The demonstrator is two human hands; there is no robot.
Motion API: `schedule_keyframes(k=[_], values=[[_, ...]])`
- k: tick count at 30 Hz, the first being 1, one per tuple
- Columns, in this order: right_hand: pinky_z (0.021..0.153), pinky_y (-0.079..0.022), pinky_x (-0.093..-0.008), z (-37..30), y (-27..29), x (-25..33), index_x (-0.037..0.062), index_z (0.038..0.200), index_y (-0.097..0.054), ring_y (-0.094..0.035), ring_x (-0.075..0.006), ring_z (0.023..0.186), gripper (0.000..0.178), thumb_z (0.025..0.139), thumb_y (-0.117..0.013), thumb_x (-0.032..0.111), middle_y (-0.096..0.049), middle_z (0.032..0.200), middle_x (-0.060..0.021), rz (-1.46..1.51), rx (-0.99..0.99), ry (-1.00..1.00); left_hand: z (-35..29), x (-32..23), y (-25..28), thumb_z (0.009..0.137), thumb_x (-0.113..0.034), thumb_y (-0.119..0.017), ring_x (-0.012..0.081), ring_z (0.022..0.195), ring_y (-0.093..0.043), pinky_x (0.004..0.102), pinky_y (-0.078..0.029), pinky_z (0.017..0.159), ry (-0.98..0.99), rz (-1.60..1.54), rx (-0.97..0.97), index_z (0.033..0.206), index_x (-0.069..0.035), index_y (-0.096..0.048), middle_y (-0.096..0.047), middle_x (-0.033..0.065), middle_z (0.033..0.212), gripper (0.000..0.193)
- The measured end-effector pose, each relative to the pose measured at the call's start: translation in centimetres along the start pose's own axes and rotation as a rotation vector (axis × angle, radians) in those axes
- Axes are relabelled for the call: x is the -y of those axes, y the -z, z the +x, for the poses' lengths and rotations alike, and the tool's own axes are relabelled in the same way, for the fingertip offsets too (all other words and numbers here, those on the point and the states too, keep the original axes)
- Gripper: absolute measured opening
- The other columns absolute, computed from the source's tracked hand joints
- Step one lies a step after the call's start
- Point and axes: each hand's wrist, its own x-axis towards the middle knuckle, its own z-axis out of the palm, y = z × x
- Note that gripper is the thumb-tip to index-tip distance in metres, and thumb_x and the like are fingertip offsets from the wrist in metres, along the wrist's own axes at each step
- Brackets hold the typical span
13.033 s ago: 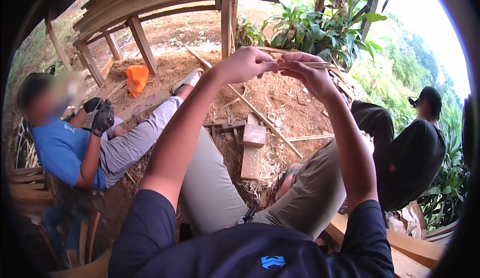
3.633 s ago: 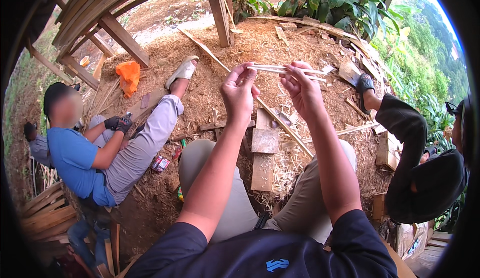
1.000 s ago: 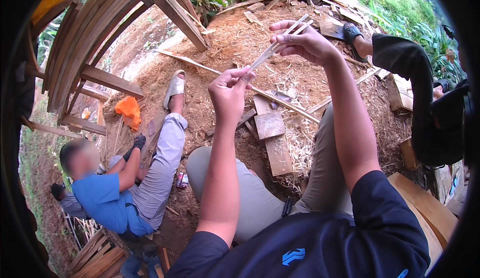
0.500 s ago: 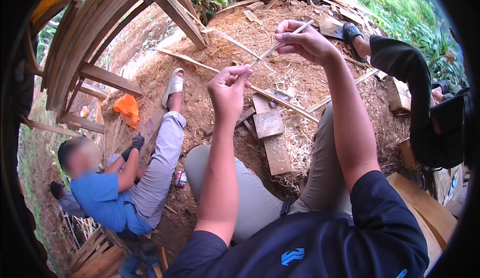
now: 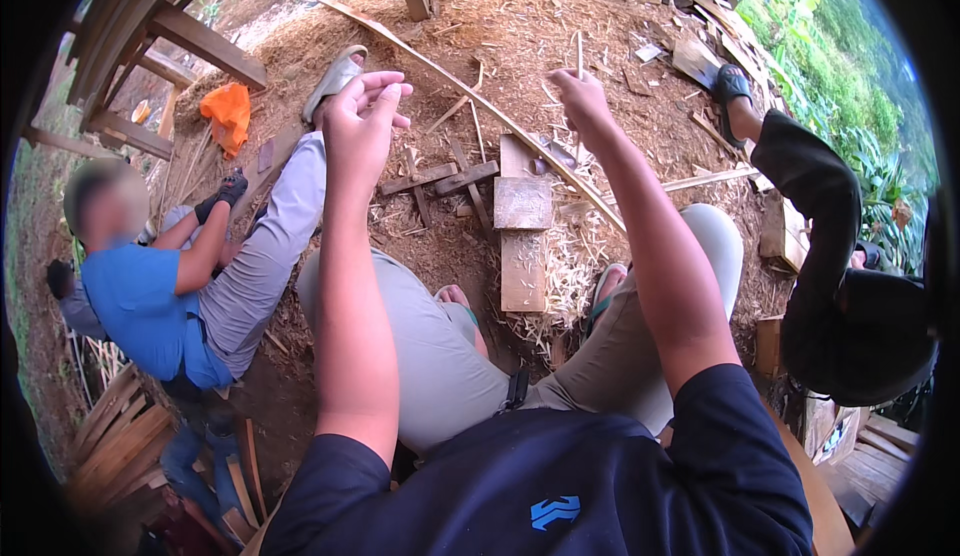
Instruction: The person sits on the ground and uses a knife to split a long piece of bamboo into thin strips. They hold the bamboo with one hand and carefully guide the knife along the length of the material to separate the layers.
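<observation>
My right hand (image 5: 582, 106) is closed round a thin wooden stick (image 5: 578, 48), which stands nearly upright and pokes out above the fist. To the left, my left hand (image 5: 365, 121) is raised with its fingers apart and curved, and nothing shows in it. Both hands are held out above ground strewn with shavings. Between and below them lies a long thin wooden strip (image 5: 440, 74), running slantwise toward my right knee. A squarish wooden block (image 5: 522, 204) rests on a plank (image 5: 523, 281) between my legs.
At the left a person in a blue shirt (image 5: 140, 301) and dark gloves sits beside an orange cloth or bag (image 5: 228, 118). A timber frame (image 5: 205, 44) stands at the upper left. Another person's dark-clothed leg (image 5: 815, 176) reaches in from the right. Crossed wood pieces (image 5: 440, 178) lie near my left knee.
My left hand has let go of the stick and moved left, away from my right hand. The stick has swung from slanting to nearly upright in my right hand. The whole view has shifted.
</observation>
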Motion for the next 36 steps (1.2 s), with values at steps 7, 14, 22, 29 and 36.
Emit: schedule_keyframes(k=[7,14,22,29,36], values=[[0.059,-0.049,-0.0330,4.2,-3.8,-5.3,0.0027,0.093,-0.075,-0.057,-0.0147,0.059,0.027,0.093,-0.064,0.028,-0.066,0.074,-0.0094,-0.622,0.202,-0.005,0.0,-1.9,-1.0,0.095,-0.009,-0.059,0.0095,0.062,-0.063,0.0199,-0.045,0.051,-0.062,-0.247,-0.224,0.106,0.000,-0.066,-0.073,0.0103,0.098,0.015],[0.083,-0.058,-0.0411,11.4,-9.8,-13.8,0.0015,0.096,-0.075,-0.073,-0.0323,0.091,0.025,0.078,-0.072,0.018,-0.073,0.098,-0.0215,-0.965,-0.052,0.055,2.6,-2.3,-2.7,0.093,-0.011,-0.061,0.0078,0.061,-0.063,0.0196,-0.045,0.053,0.024,-0.508,-0.290,0.109,-0.003,-0.067,-0.073,0.0084,0.098,0.018],[0.087,-0.057,-0.0462,15.3,-16.8,-17.1,-0.0013,0.099,-0.072,-0.070,-0.0386,0.100,0.021,0.086,-0.060,0.010,-0.071,0.103,-0.0250,-1.078,-0.024,0.087,6.6,-0.1,-1.6,0.093,-0.014,-0.059,0.0082,0.058,-0.057,0.0199,-0.042,0.049,0.119,-0.666,-0.360,0.106,0.000,-0.062,-0.070,0.0106,0.096,0.020],[0.084,-0.059,-0.0428,16.8,-18.7,-18.1,0.0007,0.098,-0.073,-0.071,-0.0332,0.100,0.021,0.089,-0.057,0.010,-0.072,0.104,-0.0196,-1.193,-0.040,0.037,7.9,1.4,-0.8,0.092,-0.019,-0.060,0.0078,0.065,-0.053,0.0214,-0.041,0.057,0.182,-0.772,-0.338,0.112,-0.004,-0.059,-0.065,0.0083,0.106,0.025],[0.081,-0.059,-0.0434,16.8,-18.8,-17.9,0.0088,0.105,-0.075,-0.072,-0.0307,0.102,0.025,0.089,-0.060,0.022,-0.074,0.108,-0.0140,-1.226,-0.009,-0.034,8.2,0.4,-1.4,0.091,-0.017,-0.058,0.0066,0.061,-0.053,0.0204,-0.041,0.053,0.236,-0.746,-0.381,0.107,-0.005,-0.060,-0.067,0.0072,0.098,0.020]])
